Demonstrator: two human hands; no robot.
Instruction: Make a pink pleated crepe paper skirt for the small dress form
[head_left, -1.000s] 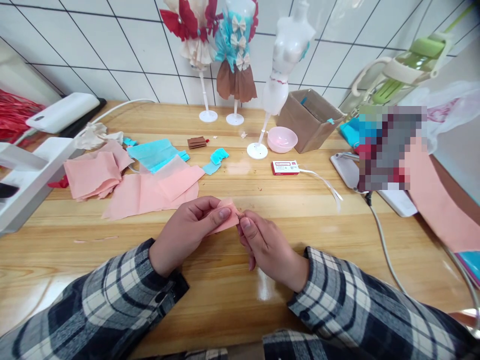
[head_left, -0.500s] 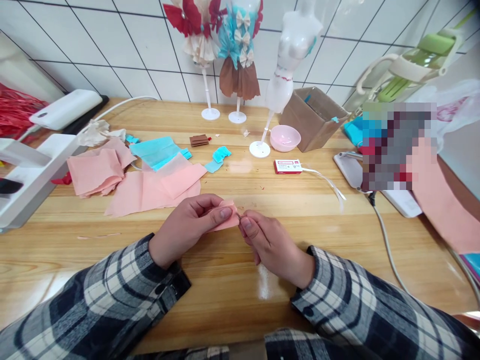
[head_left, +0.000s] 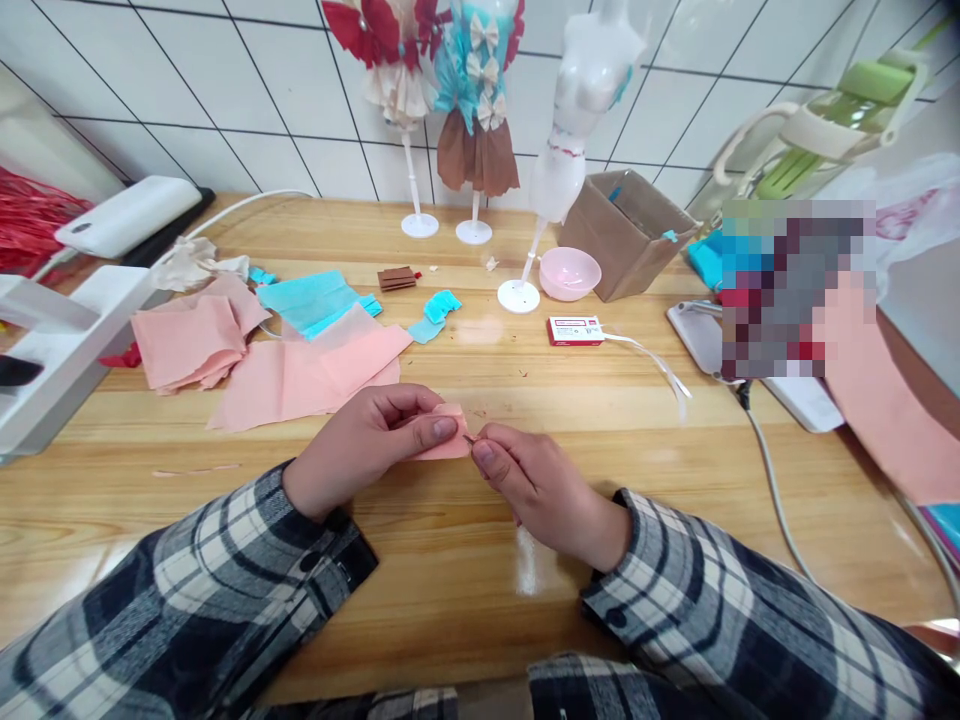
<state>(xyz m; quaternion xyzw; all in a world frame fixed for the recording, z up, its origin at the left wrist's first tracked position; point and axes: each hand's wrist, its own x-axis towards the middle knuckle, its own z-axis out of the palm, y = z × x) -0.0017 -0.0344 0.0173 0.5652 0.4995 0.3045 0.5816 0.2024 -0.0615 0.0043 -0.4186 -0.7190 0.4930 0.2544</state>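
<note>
The pink paper (head_left: 452,449) is shifted slightly leftward with the left hand (head_left: 358,440); at the right hand (head_left: 544,490), a dark tip (head_left: 469,439) is more exposed.

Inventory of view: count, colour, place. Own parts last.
Small paper: 1, pink, centre
Loose papers: several, pink, blue, cream, left
Strips: several, brown, rear centre
Forms: 3, white, rear, two dressed
Carton: 1, brown, rear
Bowl: 1, pink, beside carton
Box: 1, red-white, before bowl
Ribbon: count unclear, white, by box
Bottle: 1, green, rear right
Bag: 1, white, right edge
Sheet: 1, pink, right
Blurred patch: 1, mixed, right
Shreds: uncountable, red, left
Devices: several, pale, both sides
Holder: 1, white, left edge
Cables: several, pale, both sides
Table: 1, tan, beneath
Wall: 1, white, rear
Left hand: 1, centre, holding small paper
Right hand: 1, centre, pinching thin item
Sleeves: 2, dark plaid, front
</note>
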